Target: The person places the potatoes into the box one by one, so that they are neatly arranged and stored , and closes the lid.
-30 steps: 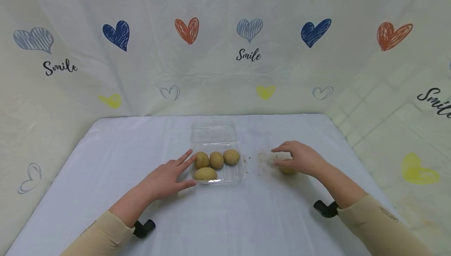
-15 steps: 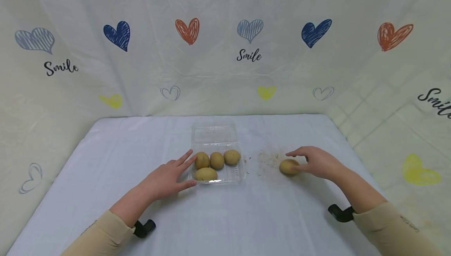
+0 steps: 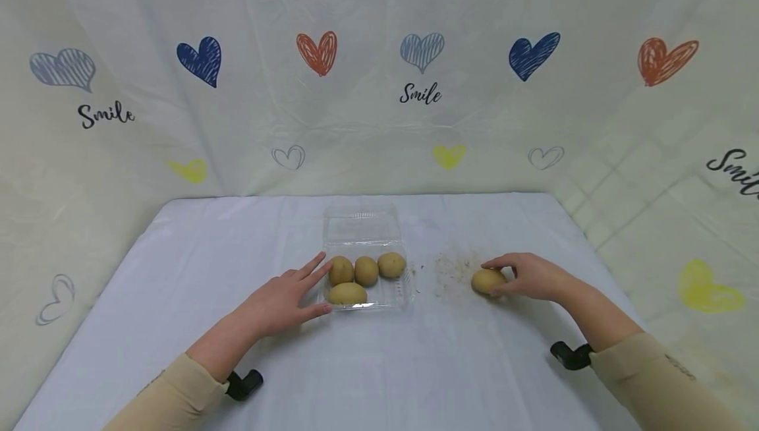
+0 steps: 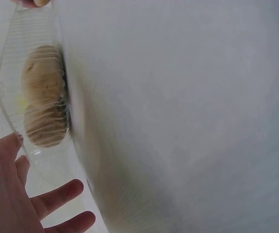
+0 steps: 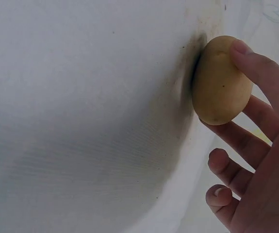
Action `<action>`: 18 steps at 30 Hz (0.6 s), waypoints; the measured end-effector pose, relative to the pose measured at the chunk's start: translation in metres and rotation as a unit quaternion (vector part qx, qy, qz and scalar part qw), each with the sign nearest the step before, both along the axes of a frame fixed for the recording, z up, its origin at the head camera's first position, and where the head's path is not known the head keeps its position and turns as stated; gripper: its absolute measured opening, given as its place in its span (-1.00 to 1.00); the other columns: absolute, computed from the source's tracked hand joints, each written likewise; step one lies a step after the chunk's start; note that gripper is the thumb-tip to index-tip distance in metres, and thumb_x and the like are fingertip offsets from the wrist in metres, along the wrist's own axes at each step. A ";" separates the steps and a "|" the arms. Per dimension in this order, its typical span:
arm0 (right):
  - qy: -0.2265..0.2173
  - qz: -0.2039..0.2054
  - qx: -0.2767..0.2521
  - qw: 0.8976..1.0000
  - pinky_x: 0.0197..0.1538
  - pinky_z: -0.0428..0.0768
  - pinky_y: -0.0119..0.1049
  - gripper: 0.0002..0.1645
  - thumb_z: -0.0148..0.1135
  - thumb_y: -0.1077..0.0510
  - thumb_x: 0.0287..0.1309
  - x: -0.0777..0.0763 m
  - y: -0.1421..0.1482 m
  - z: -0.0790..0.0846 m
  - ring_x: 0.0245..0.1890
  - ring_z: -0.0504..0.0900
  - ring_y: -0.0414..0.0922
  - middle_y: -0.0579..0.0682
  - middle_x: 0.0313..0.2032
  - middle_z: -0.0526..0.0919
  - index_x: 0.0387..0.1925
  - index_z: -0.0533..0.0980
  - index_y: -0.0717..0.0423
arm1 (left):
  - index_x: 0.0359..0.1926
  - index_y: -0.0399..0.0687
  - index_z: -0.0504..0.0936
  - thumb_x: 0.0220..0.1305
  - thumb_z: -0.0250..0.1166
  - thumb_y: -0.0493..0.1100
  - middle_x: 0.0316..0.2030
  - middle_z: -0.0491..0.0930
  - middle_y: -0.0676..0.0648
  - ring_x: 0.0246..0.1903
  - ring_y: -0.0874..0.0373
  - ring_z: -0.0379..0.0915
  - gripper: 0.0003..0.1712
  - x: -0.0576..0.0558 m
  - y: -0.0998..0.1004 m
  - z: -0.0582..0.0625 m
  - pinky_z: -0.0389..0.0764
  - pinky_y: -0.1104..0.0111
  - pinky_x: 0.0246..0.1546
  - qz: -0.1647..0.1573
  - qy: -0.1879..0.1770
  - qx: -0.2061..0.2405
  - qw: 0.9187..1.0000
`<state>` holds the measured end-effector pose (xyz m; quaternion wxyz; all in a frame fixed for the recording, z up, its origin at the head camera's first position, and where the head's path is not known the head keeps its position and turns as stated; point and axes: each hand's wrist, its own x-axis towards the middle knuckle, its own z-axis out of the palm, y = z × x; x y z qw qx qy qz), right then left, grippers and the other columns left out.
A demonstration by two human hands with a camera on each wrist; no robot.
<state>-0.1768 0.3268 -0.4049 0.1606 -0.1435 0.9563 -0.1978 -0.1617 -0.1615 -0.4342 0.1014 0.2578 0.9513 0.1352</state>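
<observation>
A clear plastic box [image 3: 388, 296] lies with its lid [image 3: 362, 225] folded back, and several potatoes [image 3: 348, 293] sit inside it. My left hand [image 3: 283, 299] rests against the box's left side with its fingers spread; the left wrist view shows the box wall [image 4: 35, 29] beside the fingers and two potatoes [image 4: 43, 76] through the plastic. To the right of the box, my right hand [image 3: 534, 277] pinches a single potato [image 3: 486, 281] between thumb and fingers. In the right wrist view this potato [image 5: 221, 82] is at the cloth's surface, and the other fingers are loosely bent.
Brown dirt crumbs [image 3: 453, 269] are scattered on the white tablecloth [image 3: 391, 372] between the box and the right hand. A pale curtain [image 3: 367, 121] printed with hearts hangs behind the table. Each wrist carries a black camera mount [image 3: 570, 355].
My right hand first drew back to the right, uncovering the loose potato, then its fingers came down round it. The left hand has stayed at the box.
</observation>
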 end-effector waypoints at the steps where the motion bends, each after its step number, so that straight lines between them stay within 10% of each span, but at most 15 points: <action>1: 0.000 0.000 0.001 1.000 -0.04 0.51 -0.06 -0.28 0.47 -0.22 0.03 -0.001 0.000 -0.001 0.04 0.52 0.03 0.08 0.18 0.59 0.20 0.58 -0.04 | 0.57 0.40 -0.08 0.29 0.11 0.46 0.57 -0.20 0.19 0.37 -0.14 0.23 -0.03 0.000 0.000 0.000 0.38 -0.08 0.22 0.000 0.000 0.000 1.000; 18: 0.086 0.022 0.041 0.995 0.16 0.48 0.10 -0.38 0.48 -0.21 0.01 -0.003 -0.004 -0.011 0.14 0.55 0.12 -0.01 0.06 0.66 0.09 0.64 -0.05 | 0.57 0.40 -0.08 0.28 0.10 0.47 0.57 -0.21 0.19 0.36 -0.13 0.23 -0.03 0.000 0.000 -0.001 0.40 -0.06 0.21 0.003 0.000 -0.004 1.000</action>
